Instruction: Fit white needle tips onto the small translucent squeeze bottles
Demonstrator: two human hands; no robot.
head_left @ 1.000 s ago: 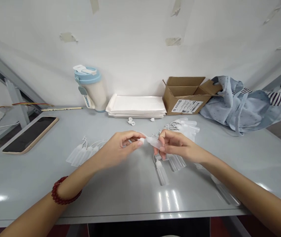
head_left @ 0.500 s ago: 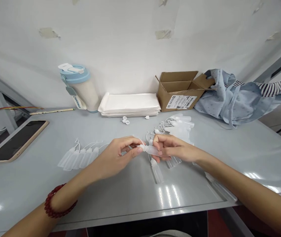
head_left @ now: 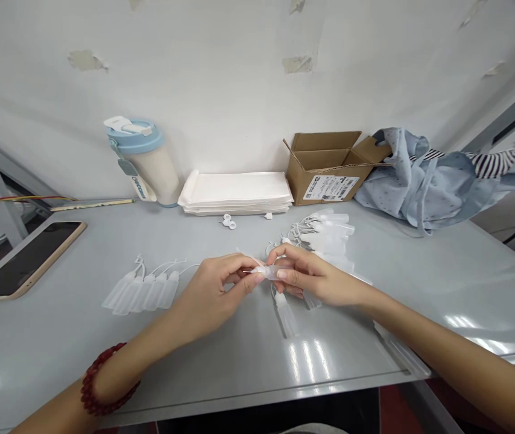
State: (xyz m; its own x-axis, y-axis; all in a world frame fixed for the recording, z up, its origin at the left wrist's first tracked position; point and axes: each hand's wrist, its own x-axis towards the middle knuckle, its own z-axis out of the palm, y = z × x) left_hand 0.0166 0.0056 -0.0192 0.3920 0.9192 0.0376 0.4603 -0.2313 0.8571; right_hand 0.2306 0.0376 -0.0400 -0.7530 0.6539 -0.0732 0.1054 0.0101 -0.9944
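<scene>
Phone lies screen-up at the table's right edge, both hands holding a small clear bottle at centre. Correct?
No. The head view shows the phone at the left edge of the table, not the right. Left hand and right hand hold the small clear bottle at centre.

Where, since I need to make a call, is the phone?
Head view: the phone lies screen-up at far left, left of the row of small clear bottles, nearer than the blue-lidded cup.
</scene>
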